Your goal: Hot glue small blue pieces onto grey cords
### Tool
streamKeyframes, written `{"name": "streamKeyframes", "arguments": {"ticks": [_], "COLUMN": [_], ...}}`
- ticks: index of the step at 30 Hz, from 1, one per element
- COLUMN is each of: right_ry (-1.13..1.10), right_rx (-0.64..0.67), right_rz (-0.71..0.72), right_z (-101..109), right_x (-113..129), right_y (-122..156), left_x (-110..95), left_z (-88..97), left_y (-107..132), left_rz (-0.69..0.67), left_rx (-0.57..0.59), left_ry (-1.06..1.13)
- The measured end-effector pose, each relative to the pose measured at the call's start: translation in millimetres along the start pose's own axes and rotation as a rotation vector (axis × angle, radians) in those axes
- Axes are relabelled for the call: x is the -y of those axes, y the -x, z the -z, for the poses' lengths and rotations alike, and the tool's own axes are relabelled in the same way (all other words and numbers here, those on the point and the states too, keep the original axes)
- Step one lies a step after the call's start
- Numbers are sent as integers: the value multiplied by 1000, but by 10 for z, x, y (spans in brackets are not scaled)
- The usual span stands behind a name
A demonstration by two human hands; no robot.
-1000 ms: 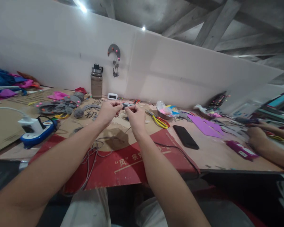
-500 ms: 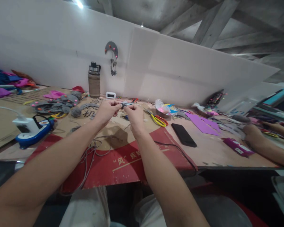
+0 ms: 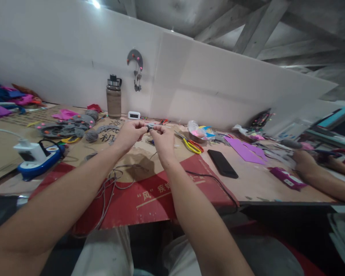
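Observation:
My left hand (image 3: 131, 132) and my right hand (image 3: 163, 138) meet above the brown cardboard, fingertips pinched together on a small dark grey piece (image 3: 149, 127). It looks like felt, though most of it is covered by my fingers. Loose grey cord (image 3: 115, 180) lies in loops below my wrists, over the red printed part of the board (image 3: 158, 203). To the left of my left hand are a ball of grey yarn (image 3: 92, 135) and a heap of grey felt pieces with pink dots (image 3: 66, 126). Yellow-and-red-handled scissors (image 3: 191, 145) lie right of my right hand.
A water bottle (image 3: 114, 97) and a small white clock (image 3: 133, 115) stand by the back panel. A blue power strip (image 3: 40, 163) sits at left. Rightward lie a black phone (image 3: 222, 163), purple felt (image 3: 244, 149), a tissue pack (image 3: 287, 178) and another person's hand (image 3: 304, 163).
My hands stay in nearly the same place, fingers shifting slightly on the grey piece. The pale bar seen above it shows less now. At right, the other person's hands have moved a little.

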State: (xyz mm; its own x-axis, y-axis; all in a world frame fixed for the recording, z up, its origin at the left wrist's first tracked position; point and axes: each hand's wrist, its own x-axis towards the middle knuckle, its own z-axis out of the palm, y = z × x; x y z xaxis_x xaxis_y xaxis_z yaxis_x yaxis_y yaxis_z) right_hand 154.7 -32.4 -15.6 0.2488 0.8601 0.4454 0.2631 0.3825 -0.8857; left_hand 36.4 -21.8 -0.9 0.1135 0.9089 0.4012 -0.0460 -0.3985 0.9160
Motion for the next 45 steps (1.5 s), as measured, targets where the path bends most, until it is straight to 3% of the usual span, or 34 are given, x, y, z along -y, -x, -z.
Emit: {"name": "streamKeyframes", "arguments": {"ticks": [7, 12, 23, 31, 34, 38, 45], "right_ry": [-97, -145, -139, -210, -308, -461, -643], "right_rx": [25, 29, 58, 57, 50, 68, 131], "right_rz": [-36, -63, -61, -91, -169, -263, -281], "right_z": [29, 42, 20, -52, -32, 5, -8], "right_x": [22, 21, 4, -40, -33, 15, 49], "right_y": [-7, -17, -6, -4, -10, 2, 26], "left_x": [-88, -72, -57, -48, -41, -25, -3], "left_z": [40, 74, 39, 29, 37, 36, 3], "left_y": [-1, -18, 6, -18, -27, -26, -10], "left_rz": [231, 221, 144, 278, 307, 260, 206], "left_rx": [109, 164, 68, 39, 113, 209, 146], "left_ry": [227, 278, 35, 263, 398, 430, 419]}}
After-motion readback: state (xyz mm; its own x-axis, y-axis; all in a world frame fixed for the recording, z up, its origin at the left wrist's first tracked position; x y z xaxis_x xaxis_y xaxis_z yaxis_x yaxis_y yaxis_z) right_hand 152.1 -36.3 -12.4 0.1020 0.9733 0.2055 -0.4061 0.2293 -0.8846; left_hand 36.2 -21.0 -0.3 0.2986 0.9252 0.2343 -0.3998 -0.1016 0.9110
